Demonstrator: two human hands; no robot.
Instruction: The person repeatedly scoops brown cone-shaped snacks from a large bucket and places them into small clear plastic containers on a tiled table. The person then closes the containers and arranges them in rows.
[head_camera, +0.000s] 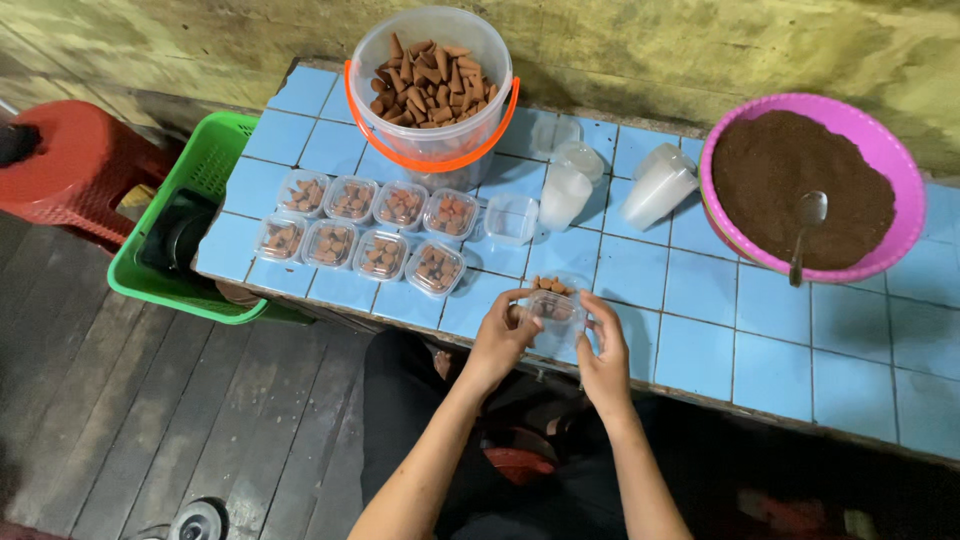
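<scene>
Closing a small clear box (556, 312) of brown cones, left hand (497, 345) and right hand (606, 362) grasping it.
Eight filled boxes (368, 232) stand done; empty boxes (563, 190) remain on the bench (760, 330).

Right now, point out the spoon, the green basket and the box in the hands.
spoon (811, 208), head view, on its bowl.
green basket (213, 150), head view, on its far wall.
small clear box (556, 311), head view, on its lid.

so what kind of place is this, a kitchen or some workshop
Likely a small home workshop for packing incense cones: a blue-tiled bench, a bucket of brown cones, rows of filled small clear boxes, and a pink basin of brown powder.
</scene>
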